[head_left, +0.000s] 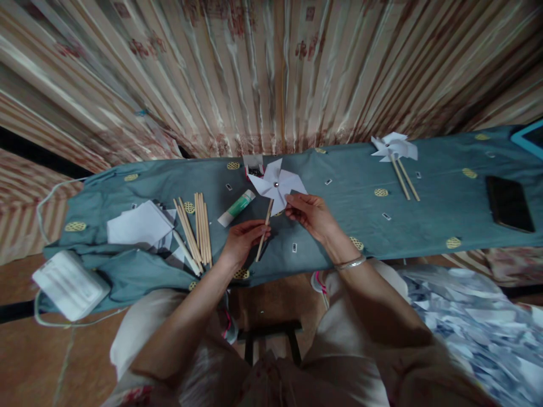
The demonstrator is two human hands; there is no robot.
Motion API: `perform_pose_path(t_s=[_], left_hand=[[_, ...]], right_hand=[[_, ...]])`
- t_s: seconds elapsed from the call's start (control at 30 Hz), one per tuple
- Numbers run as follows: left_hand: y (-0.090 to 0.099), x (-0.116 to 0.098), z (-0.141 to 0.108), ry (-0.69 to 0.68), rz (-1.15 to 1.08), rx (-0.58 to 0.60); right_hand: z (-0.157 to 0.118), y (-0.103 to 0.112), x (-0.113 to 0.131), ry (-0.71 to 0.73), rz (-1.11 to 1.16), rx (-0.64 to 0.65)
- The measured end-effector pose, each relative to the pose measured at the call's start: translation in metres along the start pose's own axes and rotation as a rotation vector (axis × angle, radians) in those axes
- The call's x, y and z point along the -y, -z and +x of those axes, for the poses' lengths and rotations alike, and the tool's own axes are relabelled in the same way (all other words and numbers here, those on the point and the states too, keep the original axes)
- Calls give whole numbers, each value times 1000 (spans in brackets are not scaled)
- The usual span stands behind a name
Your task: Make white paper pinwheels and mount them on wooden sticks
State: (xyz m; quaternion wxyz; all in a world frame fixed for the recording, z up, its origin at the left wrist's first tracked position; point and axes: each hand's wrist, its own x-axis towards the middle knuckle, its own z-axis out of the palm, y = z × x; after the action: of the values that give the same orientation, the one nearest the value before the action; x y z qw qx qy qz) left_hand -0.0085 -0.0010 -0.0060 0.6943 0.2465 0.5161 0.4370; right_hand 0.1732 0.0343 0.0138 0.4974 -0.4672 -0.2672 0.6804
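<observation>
A white paper pinwheel (278,184) with a pin at its centre is fixed on a thin wooden stick (263,233). My left hand (244,242) pinches that stick near its middle. At the pinwheel's lower right blade, my right hand (311,215) has thumb and fingers closed on the paper edge. Behind the pinwheel, partly covered by it, stands a small open box (253,165) with dark contents. A green and white glue stick (236,208) lies to the left of the pinwheel.
Left on the cloth-covered table (348,169) are wooden sticks (202,229), white paper sheets (138,225) and a white box with a cable (72,285). Two finished-looking pinwheels (394,148) lie at the right, near a dark phone (509,203). A blue-edged device (532,138) sits far right.
</observation>
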Motion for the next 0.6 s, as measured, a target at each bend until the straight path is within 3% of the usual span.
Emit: perform_pose_path(t_s=[0.3, 0.6], left_hand=[[1, 1, 1, -4, -12, 14], [2, 0, 0, 8, -11, 19]], right_hand=[[-2, -5, -6, -44, 12, 29], [4, 7, -6, 52, -133, 58]])
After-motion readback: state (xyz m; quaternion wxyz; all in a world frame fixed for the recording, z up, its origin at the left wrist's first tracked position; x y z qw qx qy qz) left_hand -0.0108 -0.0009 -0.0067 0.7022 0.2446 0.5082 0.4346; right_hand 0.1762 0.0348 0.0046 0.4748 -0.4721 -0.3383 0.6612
